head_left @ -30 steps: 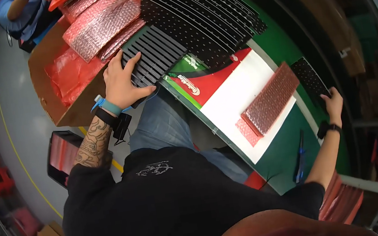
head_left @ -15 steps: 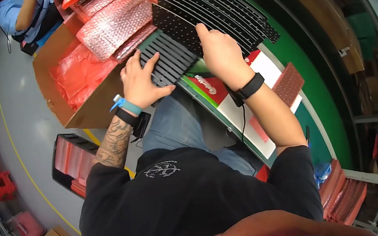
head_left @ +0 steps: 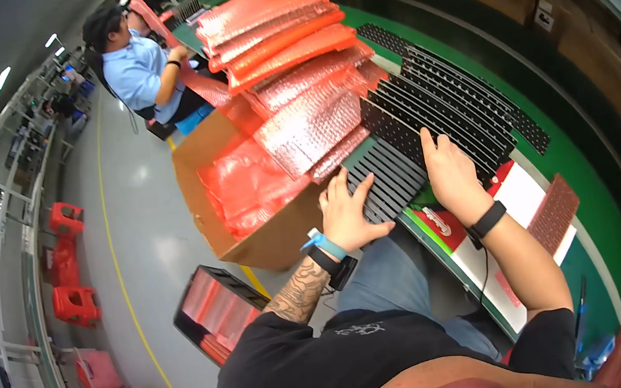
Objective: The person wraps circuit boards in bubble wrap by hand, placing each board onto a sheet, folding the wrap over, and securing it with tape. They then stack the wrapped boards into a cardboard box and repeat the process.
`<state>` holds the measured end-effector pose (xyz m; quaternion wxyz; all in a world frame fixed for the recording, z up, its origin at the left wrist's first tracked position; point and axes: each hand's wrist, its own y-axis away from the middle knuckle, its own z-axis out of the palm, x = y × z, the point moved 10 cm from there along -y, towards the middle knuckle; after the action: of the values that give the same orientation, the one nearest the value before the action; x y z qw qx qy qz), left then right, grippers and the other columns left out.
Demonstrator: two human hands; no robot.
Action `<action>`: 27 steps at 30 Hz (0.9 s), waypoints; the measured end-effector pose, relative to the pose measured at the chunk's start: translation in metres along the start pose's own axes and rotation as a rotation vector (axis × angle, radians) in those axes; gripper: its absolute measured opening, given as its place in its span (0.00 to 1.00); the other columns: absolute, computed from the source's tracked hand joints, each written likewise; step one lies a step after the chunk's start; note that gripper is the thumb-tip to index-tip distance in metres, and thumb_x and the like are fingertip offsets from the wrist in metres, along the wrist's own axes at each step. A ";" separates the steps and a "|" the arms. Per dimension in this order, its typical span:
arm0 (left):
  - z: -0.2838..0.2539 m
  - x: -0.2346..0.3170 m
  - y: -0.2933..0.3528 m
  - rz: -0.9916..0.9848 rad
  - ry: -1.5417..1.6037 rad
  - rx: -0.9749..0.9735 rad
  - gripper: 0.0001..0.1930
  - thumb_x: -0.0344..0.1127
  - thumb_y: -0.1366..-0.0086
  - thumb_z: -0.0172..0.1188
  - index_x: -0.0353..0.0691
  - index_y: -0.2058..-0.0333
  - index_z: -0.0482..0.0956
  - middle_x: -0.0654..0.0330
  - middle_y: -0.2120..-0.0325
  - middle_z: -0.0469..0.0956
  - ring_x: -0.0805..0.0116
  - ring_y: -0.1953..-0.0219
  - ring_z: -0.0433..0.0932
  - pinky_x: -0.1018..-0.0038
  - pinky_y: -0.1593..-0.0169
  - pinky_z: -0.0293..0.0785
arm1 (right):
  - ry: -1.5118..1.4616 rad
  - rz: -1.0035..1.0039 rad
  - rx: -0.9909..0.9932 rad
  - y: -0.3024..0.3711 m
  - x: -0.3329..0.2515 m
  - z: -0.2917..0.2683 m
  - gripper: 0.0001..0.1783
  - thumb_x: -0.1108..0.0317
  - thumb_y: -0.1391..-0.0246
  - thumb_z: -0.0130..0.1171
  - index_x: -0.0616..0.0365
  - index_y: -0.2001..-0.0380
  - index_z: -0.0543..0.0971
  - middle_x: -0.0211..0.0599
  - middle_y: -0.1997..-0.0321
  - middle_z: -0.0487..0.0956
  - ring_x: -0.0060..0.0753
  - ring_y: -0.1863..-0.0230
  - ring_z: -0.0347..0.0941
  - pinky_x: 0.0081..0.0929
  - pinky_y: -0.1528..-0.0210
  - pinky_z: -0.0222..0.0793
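Black T-shirt, blue jeans, a tattooed left forearm with blue wristband, black watch on the right wrist.

Grey floor (head_left: 130,221) with yellow line (head_left: 125,286), red stools (head_left: 74,302).

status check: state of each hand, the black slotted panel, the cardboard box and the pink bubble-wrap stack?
left hand: flat on black slotted panel, fingers spread
right hand: flat on the panel's right side
black slotted panel: lying flat at bench edge
cardboard box: open, holds pink bags
pink bubble-wrap stack: piled on bench
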<state>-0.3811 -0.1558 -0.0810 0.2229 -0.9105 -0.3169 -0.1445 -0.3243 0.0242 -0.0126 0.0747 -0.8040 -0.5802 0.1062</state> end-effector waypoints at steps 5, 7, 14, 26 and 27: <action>0.010 0.008 -0.011 0.034 -0.015 -0.047 0.52 0.59 0.63 0.77 0.49 0.36 0.71 0.35 0.34 0.58 0.38 0.33 0.58 0.44 0.33 0.54 | 0.022 -0.139 0.363 0.024 0.000 -0.062 0.28 0.79 0.50 0.52 0.63 0.43 0.75 0.49 0.51 0.71 0.47 0.46 0.69 0.40 0.47 0.68; 0.005 0.001 -0.006 0.026 -0.027 -0.018 0.53 0.59 0.62 0.78 0.49 0.35 0.70 0.35 0.35 0.58 0.36 0.34 0.59 0.45 0.34 0.56 | -0.043 -0.193 0.548 0.031 0.016 -0.098 0.26 0.79 0.52 0.55 0.59 0.47 0.79 0.46 0.51 0.74 0.47 0.48 0.71 0.41 0.48 0.70; 0.016 0.012 -0.018 0.081 -0.036 -0.024 0.50 0.55 0.59 0.79 0.49 0.35 0.69 0.35 0.34 0.57 0.36 0.34 0.59 0.48 0.33 0.58 | -0.092 0.572 0.125 0.046 0.388 -0.056 0.20 0.62 0.51 0.68 0.61 0.55 0.83 0.51 0.53 0.82 0.54 0.49 0.79 0.43 0.48 0.76; 0.023 0.003 -0.004 0.025 -0.079 -0.065 0.51 0.57 0.58 0.78 0.50 0.34 0.68 0.35 0.34 0.57 0.36 0.33 0.57 0.49 0.33 0.56 | -0.009 0.796 -0.312 0.063 0.474 0.042 0.48 0.52 0.62 0.81 0.60 0.38 0.72 0.56 0.35 0.71 0.53 0.34 0.69 0.45 0.35 0.68; 0.021 0.001 -0.006 0.007 -0.078 -0.048 0.51 0.57 0.58 0.78 0.50 0.34 0.68 0.35 0.34 0.57 0.36 0.33 0.57 0.49 0.33 0.56 | -0.001 0.773 -0.308 0.059 0.476 0.039 0.48 0.52 0.62 0.81 0.60 0.38 0.72 0.56 0.35 0.71 0.53 0.34 0.69 0.45 0.35 0.68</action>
<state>-0.3816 -0.1412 -0.0965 0.1889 -0.9216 -0.3186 -0.1158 -0.1357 0.4576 -0.1051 -0.0922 -0.9644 -0.2449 0.0386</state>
